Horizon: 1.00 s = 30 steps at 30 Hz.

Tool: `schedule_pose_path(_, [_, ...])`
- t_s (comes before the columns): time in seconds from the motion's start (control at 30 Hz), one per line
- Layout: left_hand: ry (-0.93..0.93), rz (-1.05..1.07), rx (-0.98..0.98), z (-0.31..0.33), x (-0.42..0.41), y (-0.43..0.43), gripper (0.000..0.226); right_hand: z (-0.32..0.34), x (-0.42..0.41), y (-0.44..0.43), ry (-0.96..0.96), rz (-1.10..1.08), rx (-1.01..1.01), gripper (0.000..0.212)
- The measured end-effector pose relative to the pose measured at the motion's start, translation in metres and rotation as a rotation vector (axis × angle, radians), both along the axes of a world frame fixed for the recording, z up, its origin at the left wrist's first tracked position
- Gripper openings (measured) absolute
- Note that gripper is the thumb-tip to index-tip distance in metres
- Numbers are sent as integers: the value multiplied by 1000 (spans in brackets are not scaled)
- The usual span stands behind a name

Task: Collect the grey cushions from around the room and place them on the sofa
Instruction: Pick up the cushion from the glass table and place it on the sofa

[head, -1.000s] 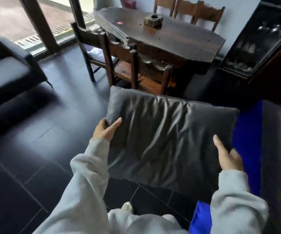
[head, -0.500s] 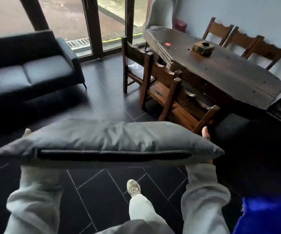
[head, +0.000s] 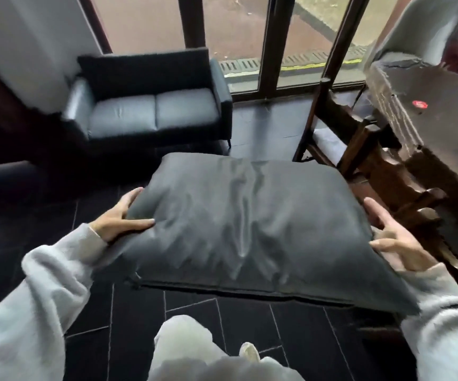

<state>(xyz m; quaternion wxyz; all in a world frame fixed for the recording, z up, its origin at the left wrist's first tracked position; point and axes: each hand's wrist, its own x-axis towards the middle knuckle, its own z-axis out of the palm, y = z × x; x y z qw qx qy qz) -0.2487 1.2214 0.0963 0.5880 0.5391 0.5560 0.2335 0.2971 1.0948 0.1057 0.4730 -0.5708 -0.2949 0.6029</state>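
Observation:
I hold a large grey cushion (head: 252, 229) flat in front of me, above the dark tiled floor. My left hand (head: 120, 215) grips its left edge, thumb on top. My right hand (head: 395, 237) presses against its right edge with the fingers spread. A dark two-seat sofa (head: 153, 111) stands ahead and to the left, in front of the windows, with nothing on its seat. The cushion's far edge lies short of the sofa's front.
A dark wooden dining table (head: 428, 119) and wooden chairs (head: 340, 138) stand close on my right. Tall glass doors (head: 236, 31) run along the far wall. A dark low shape (head: 5, 182) lies at the left. Black floor tiles (head: 249, 133) stretch between me and the sofa.
The view has swung left, bringing the sofa ahead of me and the table to the right edge. The cushion stays in both hands, now seen from above rather than edge-on.

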Motion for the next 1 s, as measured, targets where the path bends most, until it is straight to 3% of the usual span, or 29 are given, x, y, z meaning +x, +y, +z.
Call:
schedule_pose_path(0.1, [49,28,-29,-6,-11,37,131,-11,-15,78,-148,54,-128,88])
schedule_pose_path(0.2, [-19,51,-74,-28,-25,84,112,-21,-59,166,-351,131,-51,97])
schedule_pose_path(0.27, [-32,60,-62,-43,-38,125,114,-31,-89,212,-416,142,-56,104])
schedule_pose_path(0.33, [-73,111,-45,-47,-57,174,113,-41,-120,258,-479,103,-25,92])
schedule_pose_path(0.4, [-125,209,-57,-48,-79,225,100,-51,-148,304,-523,72,-8,92])
schedule_pose_path(0.5, [-89,386,-70,-42,-109,297,89,-52,-191,371,-519,23,7,90])
schedule_pose_path(0.6, [25,507,-78,-40,-140,368,107,-46,-228,437,-453,-113,25,47])
schedule_pose_path(0.63, [40,534,-80,-41,-149,391,113,-44,-237,458,-423,-160,14,44])
schedule_pose_path(0.8, [-16,602,-46,-59,-175,491,122,-52,-258,560,-288,-221,-40,49])
schedule_pose_path(1.0, [-23,540,-54,-88,-185,612,95,-76,-252,701,-244,-162,-52,44])
